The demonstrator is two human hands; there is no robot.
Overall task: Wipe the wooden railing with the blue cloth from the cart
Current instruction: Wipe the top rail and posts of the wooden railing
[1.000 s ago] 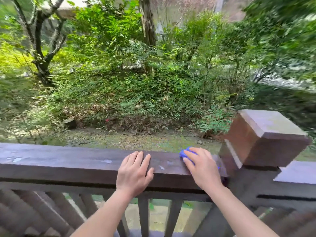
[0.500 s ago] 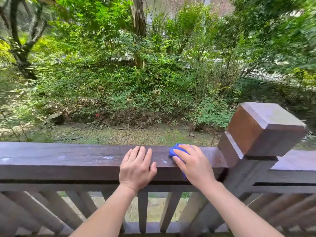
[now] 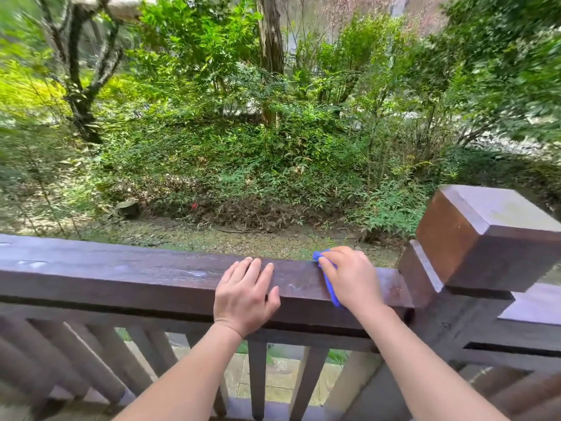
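Note:
The dark wooden railing (image 3: 127, 275) runs across the view from the left edge to a square post. My right hand (image 3: 352, 276) presses the blue cloth (image 3: 330, 288) flat on the rail's top, just left of the post; only the cloth's left edge and far corner show past my fingers. My left hand (image 3: 244, 294) rests flat on the rail's top and front edge, a hand's width to the left of the cloth, fingers straight. The rail's top looks wet and shiny around both hands.
A thick post with a square cap (image 3: 488, 235) rises at the right end of the rail. Slanted and upright balusters (image 3: 256, 381) stand below. Beyond the rail lie mossy ground, shrubs and trees (image 3: 270, 56). Pale spots (image 3: 30, 264) mark the rail's far left.
My right hand and the cloth sit slightly farther from my left hand, closer to the post. My left hand keeps its place on the rail. The camera view shifted a little.

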